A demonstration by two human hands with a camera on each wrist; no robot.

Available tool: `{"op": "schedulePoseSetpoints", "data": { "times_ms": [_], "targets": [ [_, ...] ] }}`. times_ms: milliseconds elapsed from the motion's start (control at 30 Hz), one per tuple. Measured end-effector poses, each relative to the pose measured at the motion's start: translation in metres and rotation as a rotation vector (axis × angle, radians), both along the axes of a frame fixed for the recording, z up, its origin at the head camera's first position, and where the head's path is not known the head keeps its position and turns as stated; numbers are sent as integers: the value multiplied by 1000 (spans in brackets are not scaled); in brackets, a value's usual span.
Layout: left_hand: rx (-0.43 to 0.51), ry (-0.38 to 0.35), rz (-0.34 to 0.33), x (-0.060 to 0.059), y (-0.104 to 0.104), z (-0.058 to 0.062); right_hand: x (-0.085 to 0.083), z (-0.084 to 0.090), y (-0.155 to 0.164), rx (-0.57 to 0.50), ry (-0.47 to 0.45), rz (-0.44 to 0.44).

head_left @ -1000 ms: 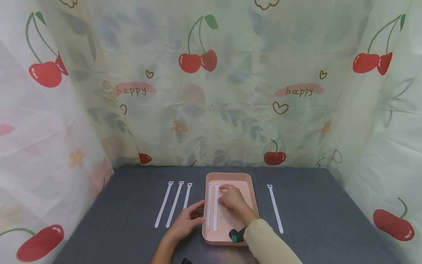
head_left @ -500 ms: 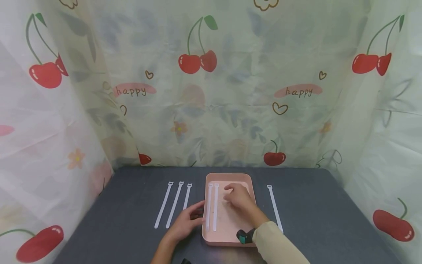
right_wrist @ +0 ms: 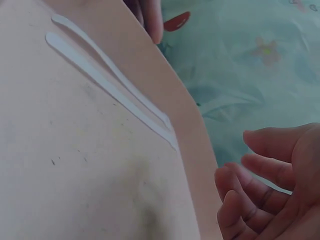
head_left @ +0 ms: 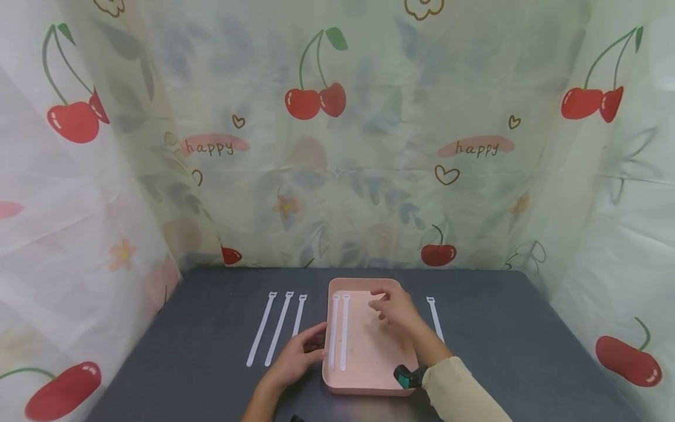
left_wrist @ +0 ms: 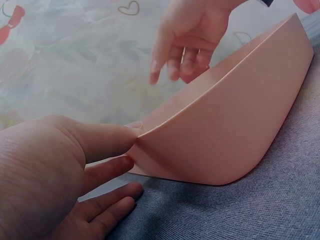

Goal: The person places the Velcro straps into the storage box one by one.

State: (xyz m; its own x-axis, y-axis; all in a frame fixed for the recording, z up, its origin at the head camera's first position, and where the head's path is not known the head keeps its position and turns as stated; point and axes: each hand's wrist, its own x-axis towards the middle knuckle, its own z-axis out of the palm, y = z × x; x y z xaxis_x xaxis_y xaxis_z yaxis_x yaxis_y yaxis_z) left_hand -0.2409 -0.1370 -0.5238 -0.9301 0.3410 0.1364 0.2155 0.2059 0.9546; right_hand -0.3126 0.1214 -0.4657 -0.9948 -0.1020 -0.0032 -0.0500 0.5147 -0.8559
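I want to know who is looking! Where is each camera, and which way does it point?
Head: on the person's head, looking forward and down at the table, the pink tray, both hands and a cream sleeve.
Left wrist: low beside the left hand, facing the tray's outer wall; the right hand hangs above.
Right wrist: above the tray floor, facing two white strips; right fingers show.
Shared: all three show the tray and the right hand.

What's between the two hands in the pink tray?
Two white straps lie side by side on the tray floor, between the left hand at its rim and the right hand; the head view shows it.
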Motion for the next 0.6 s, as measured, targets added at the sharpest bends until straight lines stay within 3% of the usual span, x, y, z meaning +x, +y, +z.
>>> {"op": "schedulePoseSetpoints", "data": {
  "times_ms": [100, 267, 333, 600],
  "targets": [
    [2, -2, 0, 4, 1, 7, 2, 7, 8, 2, 9, -30],
    [11, -5, -13, 17, 3, 31, 4, 10, 24, 3, 22, -58],
    [14, 0, -17, 19, 4, 34, 5, 9, 30, 4, 35, -63],
    [-17, 20, -3, 1, 1, 1, 9, -3, 51, -9, 56, -107]
  ]
}}
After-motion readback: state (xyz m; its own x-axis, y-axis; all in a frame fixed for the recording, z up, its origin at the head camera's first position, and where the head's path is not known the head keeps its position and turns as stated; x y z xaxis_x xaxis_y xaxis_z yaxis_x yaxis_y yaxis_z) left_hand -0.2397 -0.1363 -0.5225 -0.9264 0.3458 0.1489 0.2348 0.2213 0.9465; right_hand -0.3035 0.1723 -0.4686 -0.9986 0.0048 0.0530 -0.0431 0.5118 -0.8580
